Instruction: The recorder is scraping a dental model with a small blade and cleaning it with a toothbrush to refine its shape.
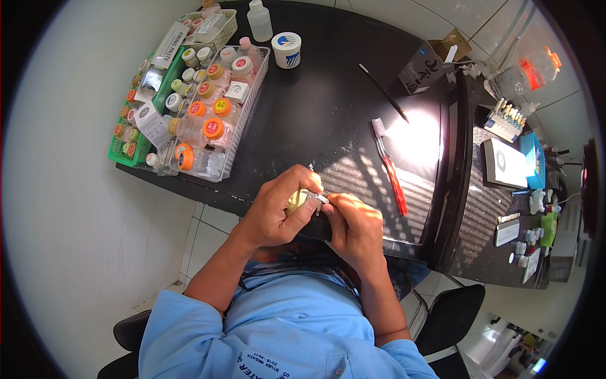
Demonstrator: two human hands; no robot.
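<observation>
Just in front of my body, at the near edge of the black table [303,120], both hands meet. My left hand [273,211] is closed round a pale yellow piece [295,201] that resembles a dental cast; the fingers cover most of it. The fingers of my right hand [356,228] pinch at a small whitish piece [322,199] beside the left thumb. Whether that piece is joined to the yellow one I cannot tell. White powder specks [344,151] lie on the table just beyond. A red toothbrush [392,174] rests to the right of my hands.
Baskets of capped bottles, a white mesh one [243,129] and a green one [120,151], fill the left side. A white jar [286,50] and squeeze bottle [259,22] stand behind. A thin black brush [385,93] and dark box [421,68] lie far right, before a raised edge [447,189].
</observation>
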